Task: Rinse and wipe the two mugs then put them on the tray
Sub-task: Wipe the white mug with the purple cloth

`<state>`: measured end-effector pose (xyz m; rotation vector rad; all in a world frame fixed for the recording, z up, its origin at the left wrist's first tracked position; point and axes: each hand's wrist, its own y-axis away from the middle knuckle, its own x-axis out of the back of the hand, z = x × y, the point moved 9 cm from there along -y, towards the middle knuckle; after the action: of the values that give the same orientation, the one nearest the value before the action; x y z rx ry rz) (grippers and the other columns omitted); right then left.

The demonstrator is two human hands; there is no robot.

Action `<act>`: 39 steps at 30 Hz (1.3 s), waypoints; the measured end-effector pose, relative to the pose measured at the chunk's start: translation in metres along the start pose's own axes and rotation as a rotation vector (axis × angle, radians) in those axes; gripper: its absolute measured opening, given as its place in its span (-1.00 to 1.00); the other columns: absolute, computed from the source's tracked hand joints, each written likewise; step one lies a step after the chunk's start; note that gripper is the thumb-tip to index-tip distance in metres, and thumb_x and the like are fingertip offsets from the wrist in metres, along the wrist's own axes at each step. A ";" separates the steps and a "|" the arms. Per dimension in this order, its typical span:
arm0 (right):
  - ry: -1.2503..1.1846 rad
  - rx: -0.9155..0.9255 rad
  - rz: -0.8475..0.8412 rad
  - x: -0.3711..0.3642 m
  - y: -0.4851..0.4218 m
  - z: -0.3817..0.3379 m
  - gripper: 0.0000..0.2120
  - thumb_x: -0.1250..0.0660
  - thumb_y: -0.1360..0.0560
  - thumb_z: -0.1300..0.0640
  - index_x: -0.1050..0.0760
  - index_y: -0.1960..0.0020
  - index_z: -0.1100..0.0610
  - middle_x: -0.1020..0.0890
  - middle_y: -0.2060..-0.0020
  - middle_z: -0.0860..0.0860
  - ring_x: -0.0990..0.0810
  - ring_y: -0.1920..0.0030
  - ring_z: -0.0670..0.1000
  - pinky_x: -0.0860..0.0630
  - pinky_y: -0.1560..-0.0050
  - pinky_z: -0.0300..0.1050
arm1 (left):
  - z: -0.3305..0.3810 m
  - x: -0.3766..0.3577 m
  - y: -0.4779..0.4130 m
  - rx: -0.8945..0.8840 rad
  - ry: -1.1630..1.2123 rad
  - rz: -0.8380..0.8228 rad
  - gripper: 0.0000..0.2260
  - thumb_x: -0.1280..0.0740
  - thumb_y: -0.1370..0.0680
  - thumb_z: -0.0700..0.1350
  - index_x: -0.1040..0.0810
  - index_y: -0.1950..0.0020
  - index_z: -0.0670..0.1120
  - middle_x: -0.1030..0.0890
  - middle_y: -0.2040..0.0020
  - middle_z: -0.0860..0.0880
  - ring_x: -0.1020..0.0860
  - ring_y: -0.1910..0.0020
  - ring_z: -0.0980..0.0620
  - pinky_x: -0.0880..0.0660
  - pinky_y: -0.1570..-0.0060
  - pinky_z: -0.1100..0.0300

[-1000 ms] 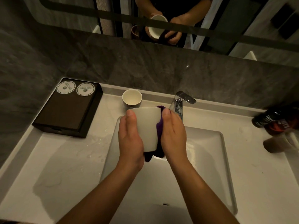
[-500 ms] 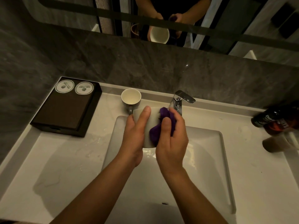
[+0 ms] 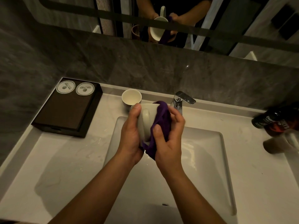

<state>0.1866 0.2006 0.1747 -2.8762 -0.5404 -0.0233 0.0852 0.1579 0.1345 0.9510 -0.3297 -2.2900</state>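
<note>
Holding cloth [image 3: 161, 120], hands [image 3: 130, 135] keep mug [image 3: 145, 117] sideways, mouth seemingly mirrorward.

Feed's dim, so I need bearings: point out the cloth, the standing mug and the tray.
cloth [image 3: 162, 120], head view, middle fold
standing mug [image 3: 131, 97], head view, inside wall
tray [image 3: 64, 110], head view, bare top

Two mugs: the first mug [image 3: 145, 120] is above the sink [image 3: 210, 159], and the second mug [image 3: 131, 97] is on the worktop [image 3: 64, 159] just behind the sink's back left corner. One purple cloth [image 3: 161, 120] lies against the first mug. One dark tray [image 3: 64, 113] sits left of the sink, bearing two round white discs [image 3: 65, 87]. One tap [image 3: 182, 98] stands behind the sink. Two hands are above it, the left hand [image 3: 131, 135] and the right hand [image 3: 169, 139]. Right of the sink is one dark bottle [image 3: 268, 120], and perhaps one more blurred object [image 3: 278, 145] beside it.
</note>
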 end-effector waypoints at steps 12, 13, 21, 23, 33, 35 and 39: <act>0.103 -0.028 0.043 0.004 -0.012 -0.012 -0.69 -0.21 -0.61 -0.18 -0.43 -0.34 -0.37 -0.29 -0.53 -0.24 -0.26 -0.45 -0.38 -0.32 -0.28 -0.51 | 0.007 0.000 -0.001 0.071 0.024 -0.039 -0.57 -0.21 -0.67 0.12 -0.81 0.16 0.04 -0.77 0.10 -0.08 -0.75 0.15 -0.01 -0.61 -0.06 -0.03; 0.127 -0.013 0.057 0.005 -0.014 -0.013 -0.67 -0.24 -0.59 -0.13 -0.42 -0.34 -0.35 -0.34 -0.50 -0.22 -0.28 -0.45 -0.36 -0.30 -0.29 -0.52 | 0.009 -0.001 0.000 0.063 0.021 -0.046 -0.59 -0.21 -0.67 0.13 -0.81 0.10 0.02 -0.77 0.06 -0.09 -0.75 0.10 -0.02 -0.60 -0.07 -0.04; 0.326 0.127 0.052 0.000 -0.016 -0.014 -0.53 -0.21 -0.61 -0.18 -0.22 -0.48 -0.43 -0.30 -0.51 -0.13 -0.30 -0.49 -0.15 -0.37 -0.36 -0.37 | 0.025 -0.002 0.001 -0.048 -0.071 -0.105 -0.63 -0.38 -0.53 0.08 -0.62 -0.20 -0.15 -0.73 -0.06 -0.12 -0.71 -0.05 -0.05 -0.66 -0.03 0.03; 0.266 0.045 0.080 0.004 -0.023 -0.009 -0.59 -0.11 -0.60 -0.26 -0.22 -0.44 -0.49 -0.38 -0.41 -0.24 -0.40 -0.39 -0.21 -0.44 -0.28 -0.38 | 0.023 0.003 -0.001 -0.089 -0.099 -0.071 -0.74 -0.35 -0.52 0.02 -0.64 -0.12 -0.08 -0.72 0.01 -0.08 -0.68 0.00 -0.01 -0.66 0.12 0.12; 0.410 0.169 0.085 0.013 -0.022 -0.009 -0.53 -0.14 -0.65 -0.19 -0.30 -0.54 -0.15 -0.45 -0.38 -0.04 -0.46 -0.34 -0.10 -0.47 -0.22 -0.34 | 0.035 0.019 -0.010 -0.134 -0.392 0.144 -0.71 -0.16 -0.74 -0.01 -0.62 -0.23 -0.10 -0.72 -0.12 -0.15 -0.72 -0.09 -0.12 -0.70 -0.01 0.05; 0.439 0.249 0.065 0.009 -0.017 -0.011 -0.53 -0.14 -0.66 -0.16 -0.31 -0.54 -0.11 -0.43 -0.42 0.03 -0.44 -0.38 -0.03 -0.49 -0.27 -0.26 | 0.035 0.017 -0.008 -0.103 -0.355 0.174 -0.68 -0.18 -0.73 0.05 -0.60 -0.30 -0.10 -0.71 -0.17 -0.15 -0.71 -0.10 -0.13 -0.71 0.03 0.04; 0.297 -0.004 0.050 0.009 -0.031 0.001 -0.61 -0.06 -0.63 -0.27 -0.31 -0.44 -0.38 -0.43 -0.26 -0.41 -0.47 -0.28 -0.25 -0.53 -0.22 -0.27 | 0.043 0.006 -0.001 -0.260 -0.444 0.138 -0.60 -0.34 -0.49 0.30 -0.71 0.00 0.00 -0.76 0.05 0.02 -0.73 0.01 -0.01 -0.66 0.20 0.23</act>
<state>0.1836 0.2320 0.1807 -2.8153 -0.4108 -0.4357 0.0513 0.1550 0.1613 0.2775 -0.2620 -2.3276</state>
